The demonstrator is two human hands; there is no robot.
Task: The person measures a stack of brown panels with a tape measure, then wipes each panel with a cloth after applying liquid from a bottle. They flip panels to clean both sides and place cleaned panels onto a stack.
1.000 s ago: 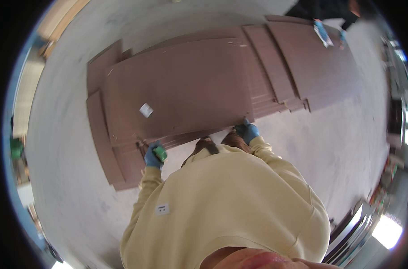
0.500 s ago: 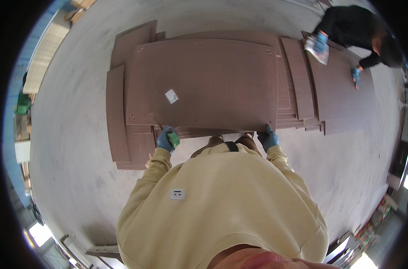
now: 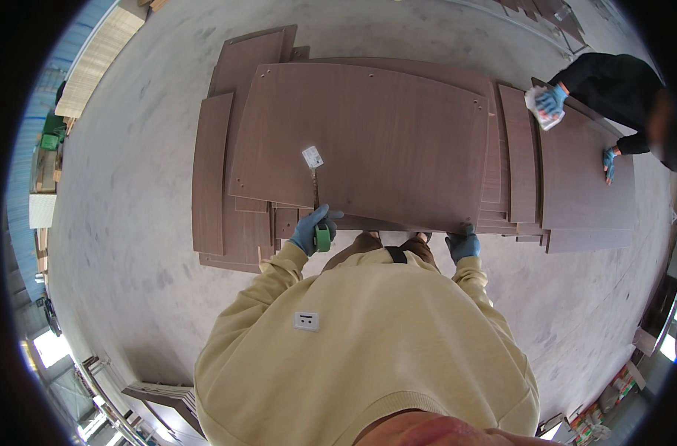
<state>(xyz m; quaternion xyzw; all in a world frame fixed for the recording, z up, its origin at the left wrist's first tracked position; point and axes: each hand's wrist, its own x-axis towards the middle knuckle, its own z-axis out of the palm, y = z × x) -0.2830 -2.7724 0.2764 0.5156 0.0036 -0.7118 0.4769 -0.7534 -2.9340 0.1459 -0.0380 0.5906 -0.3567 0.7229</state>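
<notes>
My left hand (image 3: 309,232), in a blue glove, is closed around a small green object (image 3: 322,238) at the near edge of a large brown panel (image 3: 368,141). The green object's kind is unclear; it is rounded, like a tape roll or tape measure. A narrow strip (image 3: 315,189) runs from this hand toward a white label (image 3: 312,156) on the panel. At the panel's near right corner, my gloved right hand (image 3: 465,244) grips the edge, fingers on top. Holes dot the panel near its corners.
More brown panels (image 3: 208,178) lie under and left of the large one, and others (image 3: 518,152) to its right. At far right a co-worker (image 3: 613,93) leans over a panel (image 3: 584,178), one gloved hand on a white cloth (image 3: 544,111). Grey floor (image 3: 130,186) surrounds the stack.
My left hand has moved along the panel's near edge to the right, and the strip now points at the label. The whole view has shifted; my right hand keeps its corner.
</notes>
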